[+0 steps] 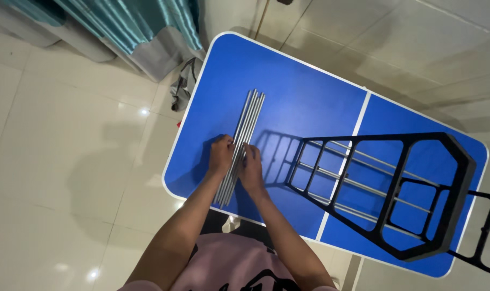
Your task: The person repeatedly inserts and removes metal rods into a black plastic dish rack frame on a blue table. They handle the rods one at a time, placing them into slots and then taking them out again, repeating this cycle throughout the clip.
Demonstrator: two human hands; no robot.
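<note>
Both hands are bunching a bundle of thin metal rods (pixel 240 145) lying left of centre on the blue folding table (pixel 304 91). The left hand (pixel 221 155) and right hand (pixel 251 168) are curling loosely around it from either side. A black rack frame (pixel 396 188) is standing over to the right.

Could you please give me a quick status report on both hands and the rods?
Left hand and right hand flank the metal rods, touching them. Rods bundled flat on blue table. Black frame rack lies right, apart.
</note>
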